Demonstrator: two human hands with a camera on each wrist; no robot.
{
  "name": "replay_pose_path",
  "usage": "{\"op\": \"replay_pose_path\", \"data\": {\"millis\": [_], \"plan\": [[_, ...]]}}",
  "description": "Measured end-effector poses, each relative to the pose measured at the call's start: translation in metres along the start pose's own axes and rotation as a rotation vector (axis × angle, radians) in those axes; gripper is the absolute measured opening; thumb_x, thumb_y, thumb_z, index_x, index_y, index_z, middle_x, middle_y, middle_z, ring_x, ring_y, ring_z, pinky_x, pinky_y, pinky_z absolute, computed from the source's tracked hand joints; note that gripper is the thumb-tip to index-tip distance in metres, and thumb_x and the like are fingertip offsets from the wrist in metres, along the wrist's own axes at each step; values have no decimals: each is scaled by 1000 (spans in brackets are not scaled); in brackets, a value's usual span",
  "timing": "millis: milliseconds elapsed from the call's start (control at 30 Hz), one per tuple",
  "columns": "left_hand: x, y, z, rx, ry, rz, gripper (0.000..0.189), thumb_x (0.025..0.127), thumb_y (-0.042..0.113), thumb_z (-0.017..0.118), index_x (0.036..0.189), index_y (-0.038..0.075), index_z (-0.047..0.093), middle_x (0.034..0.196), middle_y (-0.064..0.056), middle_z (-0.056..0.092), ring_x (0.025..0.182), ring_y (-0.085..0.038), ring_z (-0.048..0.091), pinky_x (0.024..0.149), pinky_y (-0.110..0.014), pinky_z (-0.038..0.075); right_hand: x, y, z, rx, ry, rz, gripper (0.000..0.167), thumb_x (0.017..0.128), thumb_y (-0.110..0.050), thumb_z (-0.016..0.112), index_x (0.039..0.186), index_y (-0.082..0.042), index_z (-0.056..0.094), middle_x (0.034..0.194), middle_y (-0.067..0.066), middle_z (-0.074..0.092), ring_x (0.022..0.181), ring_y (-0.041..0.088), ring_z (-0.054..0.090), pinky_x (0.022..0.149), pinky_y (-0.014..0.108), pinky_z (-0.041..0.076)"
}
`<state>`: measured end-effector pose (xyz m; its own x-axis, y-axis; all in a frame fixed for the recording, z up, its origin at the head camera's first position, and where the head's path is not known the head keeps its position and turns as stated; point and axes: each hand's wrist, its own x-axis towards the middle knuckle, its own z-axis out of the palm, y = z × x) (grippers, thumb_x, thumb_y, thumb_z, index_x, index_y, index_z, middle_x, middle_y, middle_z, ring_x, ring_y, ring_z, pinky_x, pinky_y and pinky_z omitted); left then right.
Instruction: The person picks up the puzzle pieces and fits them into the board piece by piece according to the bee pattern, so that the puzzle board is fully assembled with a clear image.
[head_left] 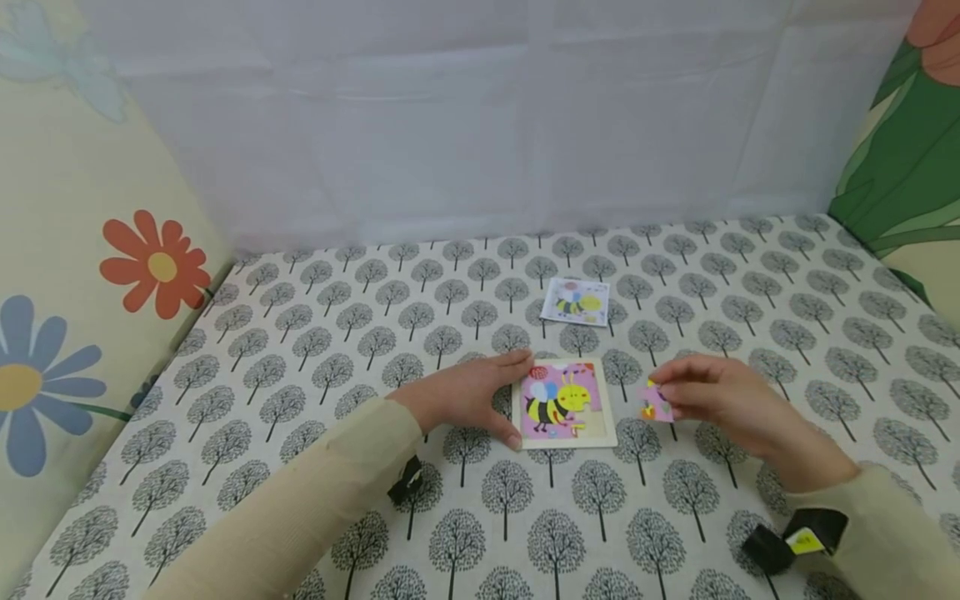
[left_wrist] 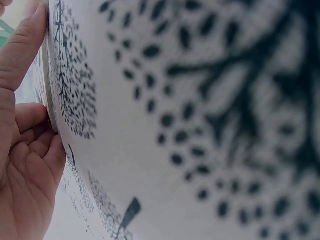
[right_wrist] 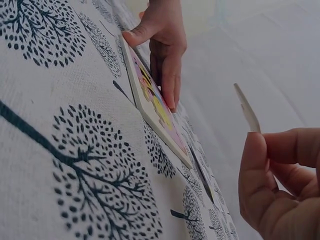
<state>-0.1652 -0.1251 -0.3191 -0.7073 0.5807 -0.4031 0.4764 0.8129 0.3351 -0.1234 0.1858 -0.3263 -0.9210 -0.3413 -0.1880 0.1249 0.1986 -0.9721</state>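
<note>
A square puzzle board point(head_left: 567, 403) with a pale frame and a bee picture lies flat on the table; its lower right part shows bare backing. My left hand point(head_left: 472, 396) grips its left side, thumb at the near corner and fingers at the far corner. In the left wrist view, the thumb and curled fingers of that hand point(left_wrist: 25, 145) meet the board's edge. To the right of the board, my right hand point(head_left: 712, 400) pinches a pink puzzle piece point(head_left: 657, 406) between thumb and fingers. The right wrist view shows this thin piece point(right_wrist: 247, 107) edge-on, held above the cloth.
A small card point(head_left: 576, 302) with a similar bee picture lies behind the board. Tree-patterned cloth point(head_left: 300, 400) covers the table. A white sheet point(head_left: 435, 125) hangs at the back, and flower-decorated walls point(head_left: 75, 208) stand at both sides.
</note>
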Motion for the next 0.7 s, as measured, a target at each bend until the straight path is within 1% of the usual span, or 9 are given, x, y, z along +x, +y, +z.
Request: {"op": "replay_pose_path", "data": {"millis": [100,200,433,600,700], "plan": [[0,0,0,3,-3,-5,108,67,52,74,149,20,13,156,7,2,142,-23,14,115,-41,15,3,-1,5,-19,-4,18,28,87,-5,59,112,7,58,95,-1,63,81,10,62,75,24,55],[0,0,0,4,-2,-6,107,67,52,75,149,20,13,156,7,2,141,-24,14,115,-41,16,7,-1,11,-36,-12,39,34,88,-5,58,117,12,53,98,1,62,83,9,61,75,23,54],[0,0,0,-1,-4,-6,107,67,52,75,149,20,13,156,7,2,142,-24,14,115,-40,16,15,-5,27,-105,-4,57,32,87,-4,58,116,9,56,96,7,62,80,11,60,71,23,55],[0,0,0,-5,-3,-5,108,67,52,75,149,20,13,156,7,3,142,-24,14,115,-40,16,19,-7,36,-112,-7,70,31,86,-4,60,114,7,58,100,11,61,80,12,60,72,23,55],[0,0,0,-5,-1,-4,107,67,52,75,149,20,13,156,7,3,141,-24,14,115,-40,15,21,-7,40,-121,-1,78,29,85,-4,60,112,7,59,97,11,61,78,12,60,71,23,55]]}}
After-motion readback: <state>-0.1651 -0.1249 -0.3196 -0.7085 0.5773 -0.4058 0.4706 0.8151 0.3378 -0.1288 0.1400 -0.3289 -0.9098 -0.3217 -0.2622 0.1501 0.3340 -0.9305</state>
